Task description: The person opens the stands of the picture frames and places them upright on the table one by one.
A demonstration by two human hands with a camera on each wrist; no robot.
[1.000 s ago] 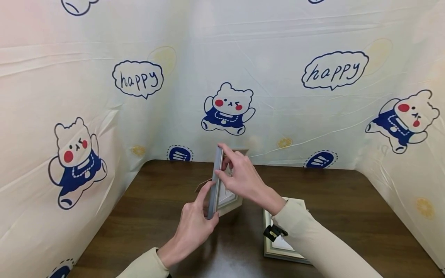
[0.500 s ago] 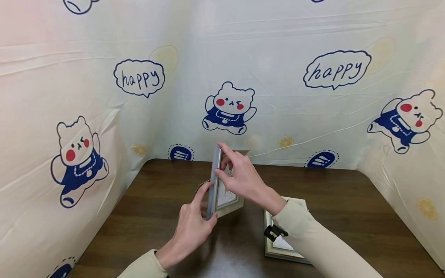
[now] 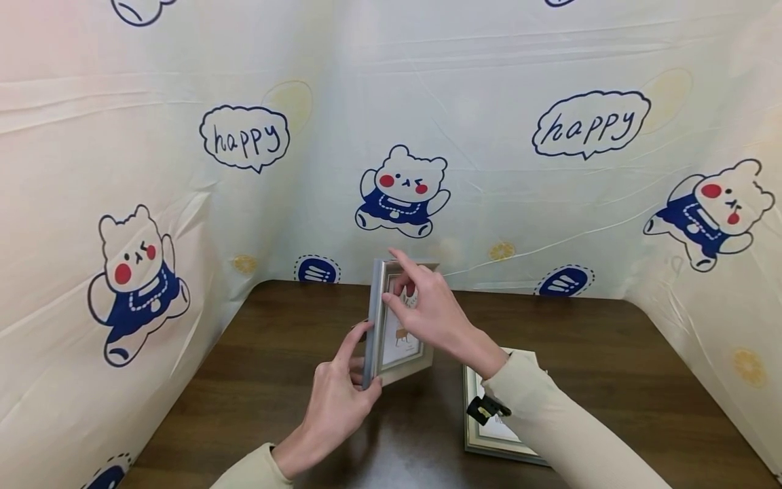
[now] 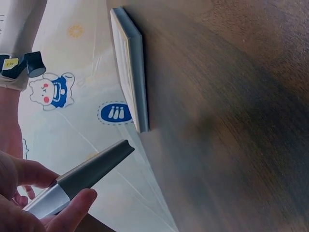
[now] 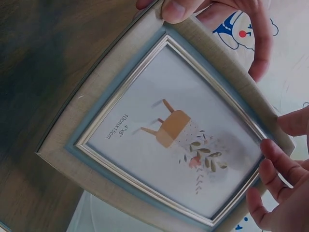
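A picture frame point(image 3: 402, 353) is held upright at a slant, its grey-blue side edge facing me. Its beige border surrounds a print point(image 5: 178, 130) of an orange chair with leaves and a pink flower. My left hand point(image 3: 339, 390) grips the lower near corner, with the thumb on the front and other fingers partly hidden behind. My right hand point(image 3: 430, 305) is at the upper part, index finger extended past the top edge. In the right wrist view its loosely bent fingers point(image 5: 275, 157) lie right at the frame's corner.
Another frame point(image 3: 497, 445) lies flat on the dark wooden table point(image 3: 275, 339) at the right, partly covered by my right sleeve point(image 3: 550, 401). A pale curtain point(image 3: 476, 149) with bears and "happy" lettering encloses the table at back and sides.
The held frame has turned so more of its front shows. My right thumb and index finger have loosened from its top edge; the left hand keeps its grip.
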